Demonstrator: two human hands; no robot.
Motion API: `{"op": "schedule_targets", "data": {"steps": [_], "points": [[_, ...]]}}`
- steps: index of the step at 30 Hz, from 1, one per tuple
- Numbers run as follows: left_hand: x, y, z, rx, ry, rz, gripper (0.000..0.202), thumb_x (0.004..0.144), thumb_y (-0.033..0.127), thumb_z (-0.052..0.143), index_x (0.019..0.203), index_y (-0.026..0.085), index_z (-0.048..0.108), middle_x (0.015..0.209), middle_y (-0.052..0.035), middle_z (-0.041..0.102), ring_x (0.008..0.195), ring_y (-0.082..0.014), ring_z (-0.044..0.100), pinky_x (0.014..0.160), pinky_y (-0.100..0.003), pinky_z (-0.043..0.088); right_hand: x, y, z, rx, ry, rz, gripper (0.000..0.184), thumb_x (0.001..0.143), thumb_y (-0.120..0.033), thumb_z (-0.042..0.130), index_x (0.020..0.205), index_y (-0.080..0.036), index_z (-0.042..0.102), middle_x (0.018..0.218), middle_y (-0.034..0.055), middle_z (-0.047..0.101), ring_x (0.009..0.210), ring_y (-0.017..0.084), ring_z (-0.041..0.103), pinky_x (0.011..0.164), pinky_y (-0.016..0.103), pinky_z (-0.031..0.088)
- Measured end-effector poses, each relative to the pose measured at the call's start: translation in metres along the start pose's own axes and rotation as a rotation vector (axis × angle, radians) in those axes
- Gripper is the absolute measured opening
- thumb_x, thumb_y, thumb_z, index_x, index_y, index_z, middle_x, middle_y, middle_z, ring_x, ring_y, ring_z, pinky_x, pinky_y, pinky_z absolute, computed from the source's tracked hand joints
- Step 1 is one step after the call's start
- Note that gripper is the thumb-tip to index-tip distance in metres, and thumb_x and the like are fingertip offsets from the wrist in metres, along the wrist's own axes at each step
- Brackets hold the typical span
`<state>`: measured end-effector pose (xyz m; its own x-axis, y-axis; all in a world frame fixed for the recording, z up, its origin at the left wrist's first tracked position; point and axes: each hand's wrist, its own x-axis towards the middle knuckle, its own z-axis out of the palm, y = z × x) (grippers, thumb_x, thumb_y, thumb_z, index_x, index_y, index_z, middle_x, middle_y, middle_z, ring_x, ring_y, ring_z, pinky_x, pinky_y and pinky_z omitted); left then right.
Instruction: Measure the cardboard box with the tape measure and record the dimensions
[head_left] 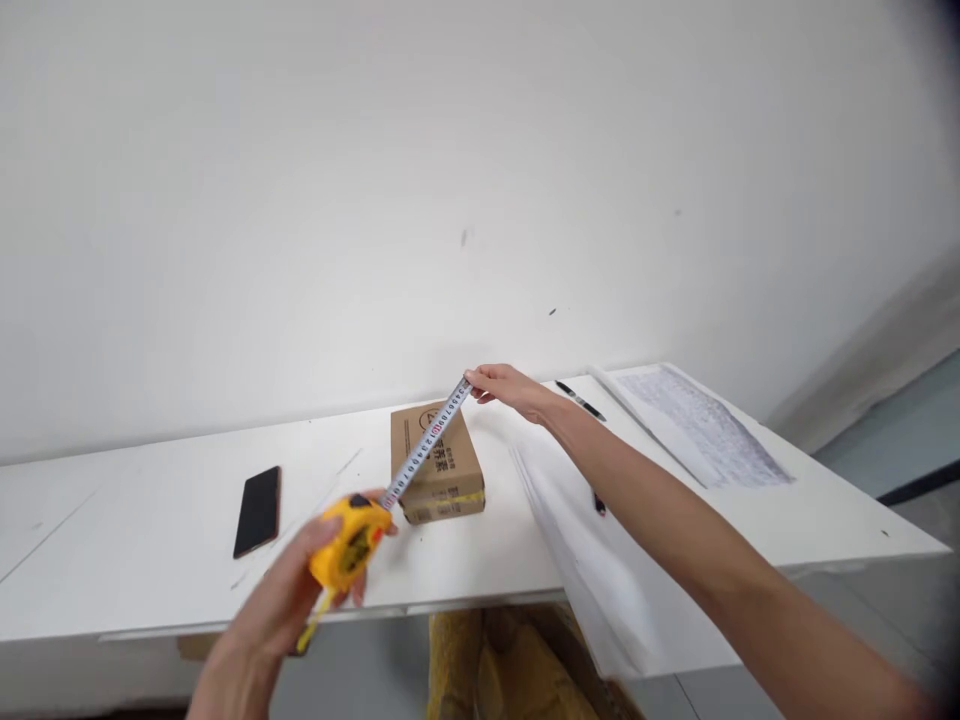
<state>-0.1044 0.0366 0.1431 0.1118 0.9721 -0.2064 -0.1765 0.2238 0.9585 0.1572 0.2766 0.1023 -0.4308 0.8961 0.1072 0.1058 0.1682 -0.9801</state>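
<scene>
My left hand (281, 600) grips a yellow tape measure case (346, 543) near the front edge of the white table (150, 540). Its white blade (426, 445) runs up and to the right across a small cardboard box (439, 468). My right hand (504, 386) pinches the blade's end above the box's far right corner. The box lies flat on the table, with printed lettering on its top and yellow tape on its front side.
A black phone (258, 510) lies left of the box. A black pen (580, 400) rests beyond my right arm. White paper sheets (592, 540) hang over the front edge; another printed sheet (694, 425) lies at the right. A white wall (450, 200) stands behind.
</scene>
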Motion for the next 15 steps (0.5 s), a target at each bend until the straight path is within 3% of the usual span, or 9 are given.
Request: {"op": "schedule_targets", "data": {"steps": [3,6,10,13,15], "points": [[0.020,0.019,-0.025,0.037,0.066,0.020,0.045,0.077,0.044,0.071,0.110,0.014,0.074,0.091,-0.0154,0.076,0.043,-0.0146,0.057,0.037,-0.025,0.043,-0.017,0.008,0.001,-0.014,0.020,0.066,0.037,0.089,-0.050,0.061,0.071,-0.018,0.054,0.074,0.0026,0.059,0.070,0.013,0.053,0.069,0.029,0.046],[0.030,0.003,-0.023,0.033,0.067,0.068,0.051,0.075,0.043,0.070,0.116,0.012,0.070,0.097,-0.0166,0.075,0.045,-0.0155,0.059,0.040,-0.027,0.047,-0.020,0.003,0.004,-0.059,0.091,0.054,0.032,0.094,-0.041,0.058,0.072,-0.018,0.051,0.072,0.0021,0.057,0.069,0.012,0.050,0.067,0.027,0.044],[0.023,-0.051,0.030,-0.119,-0.103,-0.043,0.066,0.070,0.044,0.078,0.128,0.018,0.059,0.112,-0.0142,0.071,0.067,-0.0249,0.072,0.057,-0.037,0.060,0.009,-0.013,0.005,-0.177,0.010,-0.015,0.029,0.096,-0.036,0.058,0.073,-0.018,0.052,0.074,0.0010,0.053,0.067,0.011,0.045,0.064,0.025,0.039],[0.027,-0.081,0.074,-0.260,-0.059,-0.031,0.051,0.077,0.046,0.073,0.118,0.017,0.061,0.109,-0.0122,0.070,0.074,-0.0249,0.073,0.065,-0.038,0.062,0.038,-0.014,0.013,-0.364,-0.028,-0.032,0.034,0.093,-0.036,0.062,0.066,-0.020,0.047,0.063,-0.0023,0.043,0.058,0.010,0.034,0.055,0.026,0.030],[0.034,-0.087,0.091,-0.331,-0.012,-0.004,0.047,0.081,0.050,0.067,0.111,0.015,0.063,0.106,-0.0115,0.070,0.070,-0.0235,0.072,0.062,-0.036,0.061,0.050,-0.005,0.022,-0.418,-0.026,0.001,0.038,0.093,-0.035,0.060,0.062,-0.021,0.043,0.060,-0.0032,0.039,0.056,0.010,0.031,0.054,0.027,0.027]]}}
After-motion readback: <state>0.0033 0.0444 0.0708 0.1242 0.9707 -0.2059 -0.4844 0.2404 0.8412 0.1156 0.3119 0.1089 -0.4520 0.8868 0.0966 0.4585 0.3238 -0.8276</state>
